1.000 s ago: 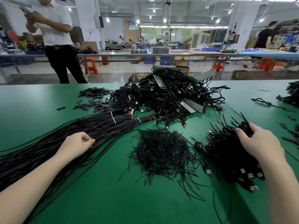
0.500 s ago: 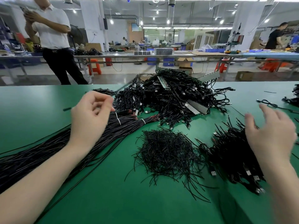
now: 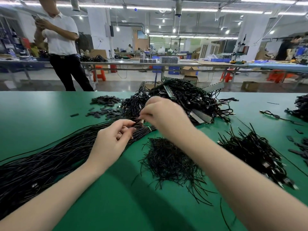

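On the green table top (image 3: 50, 105), a strand of the long bundle of thin black cables (image 3: 50, 160) is pinched by curled fingers of the left hand (image 3: 113, 142) and the right hand (image 3: 166, 114), seemingly to be drawn free next.

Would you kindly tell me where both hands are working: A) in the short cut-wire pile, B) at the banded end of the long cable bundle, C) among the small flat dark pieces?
B: the left hand and right hand meet at the banded end of the long cable bundle, pinching a cable tip.

The table (image 3: 41, 114) is plain green; the cable bundle (image 3: 50, 157) and wire pile (image 3: 168, 157) are black, and the flat pieces (image 3: 105, 100) dark grey.
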`<state>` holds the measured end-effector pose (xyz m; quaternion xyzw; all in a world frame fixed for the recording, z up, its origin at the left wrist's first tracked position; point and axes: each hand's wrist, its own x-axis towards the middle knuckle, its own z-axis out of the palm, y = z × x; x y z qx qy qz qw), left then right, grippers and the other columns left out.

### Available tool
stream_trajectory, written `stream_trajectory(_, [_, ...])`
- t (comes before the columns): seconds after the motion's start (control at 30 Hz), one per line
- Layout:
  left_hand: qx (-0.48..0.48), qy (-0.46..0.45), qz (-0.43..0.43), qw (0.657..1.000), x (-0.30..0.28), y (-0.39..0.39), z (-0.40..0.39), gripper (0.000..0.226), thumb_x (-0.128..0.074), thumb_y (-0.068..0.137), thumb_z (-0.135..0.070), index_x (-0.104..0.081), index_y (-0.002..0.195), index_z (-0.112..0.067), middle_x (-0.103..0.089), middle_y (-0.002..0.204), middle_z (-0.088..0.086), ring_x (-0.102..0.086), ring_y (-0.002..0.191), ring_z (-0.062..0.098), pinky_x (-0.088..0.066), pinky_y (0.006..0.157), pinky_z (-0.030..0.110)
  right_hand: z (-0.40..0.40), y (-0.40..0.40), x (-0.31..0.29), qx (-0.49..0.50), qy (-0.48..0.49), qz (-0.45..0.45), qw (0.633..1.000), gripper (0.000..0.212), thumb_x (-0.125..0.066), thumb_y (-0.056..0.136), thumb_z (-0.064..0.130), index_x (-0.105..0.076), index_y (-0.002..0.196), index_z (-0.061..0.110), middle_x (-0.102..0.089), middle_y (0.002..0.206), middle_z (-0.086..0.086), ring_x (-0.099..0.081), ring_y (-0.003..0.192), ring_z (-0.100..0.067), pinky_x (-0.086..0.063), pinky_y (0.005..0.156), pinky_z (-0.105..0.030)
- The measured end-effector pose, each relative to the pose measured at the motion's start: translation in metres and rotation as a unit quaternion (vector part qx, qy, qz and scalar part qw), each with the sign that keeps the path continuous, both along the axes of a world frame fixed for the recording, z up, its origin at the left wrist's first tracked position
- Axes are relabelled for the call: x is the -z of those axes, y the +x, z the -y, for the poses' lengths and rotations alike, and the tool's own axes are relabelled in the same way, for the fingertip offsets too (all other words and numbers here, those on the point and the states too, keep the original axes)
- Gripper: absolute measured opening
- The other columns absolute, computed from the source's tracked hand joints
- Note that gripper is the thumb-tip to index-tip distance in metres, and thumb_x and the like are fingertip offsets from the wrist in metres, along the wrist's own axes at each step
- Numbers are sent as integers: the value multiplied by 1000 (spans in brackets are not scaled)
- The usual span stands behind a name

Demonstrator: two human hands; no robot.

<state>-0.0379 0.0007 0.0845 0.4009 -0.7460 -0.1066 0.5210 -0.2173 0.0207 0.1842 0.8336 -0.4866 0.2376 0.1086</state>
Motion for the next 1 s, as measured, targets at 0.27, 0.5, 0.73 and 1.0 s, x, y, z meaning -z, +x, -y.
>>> stream_trajectory(0.27, [-41, 49, 100, 993, 13, 52, -6, 31, -50, 90, -45, -72, 104, -29, -67, 77, -21, -57, 54, 5, -38, 48, 11, -20, -131, -69, 105, -141, 35, 984, 26, -60, 93, 25, -72, 108, 7, -67, 109, -12, -57, 89, -21, -48, 87, -33])
stream_trajectory(0.5, [-31, 70, 194, 978, 11, 59, 0, 29, -52, 89, -46, -73, 104, -32, -65, 100, -27, -58, 94, -12, -39, 83, 7, -70, -241, -3, 343, -123, 75, 928, 15, -73, 86, 15, -75, 77, 3, -59, 64, -12, -51, 56, -27, -46, 58, -35])
stream_trajectory(0.73, [-98, 41, 199, 974, 2, 46, 7, 5, -69, 89, -29, -71, 93, -31, -67, 92, -20, -65, 87, 5, -46, 75, 21, -119, -272, 117, 485, 134, 51, 863, 20, -73, 86, 25, -76, 73, 11, -60, 57, -1, -57, 52, -19, -44, 51, -25])
stream_trajectory(1.0, [119, 217, -207, 947, -44, -37, -3, 13, -83, 64, -31, -76, 75, -32, -70, 70, -12, -62, 62, 0, -52, 57, 16, -94, -158, 121, 305, 131, 127, 935, 38, -61, 91, 45, -64, 123, 25, -60, 120, 6, -59, 107, -12, -47, 85, -25])
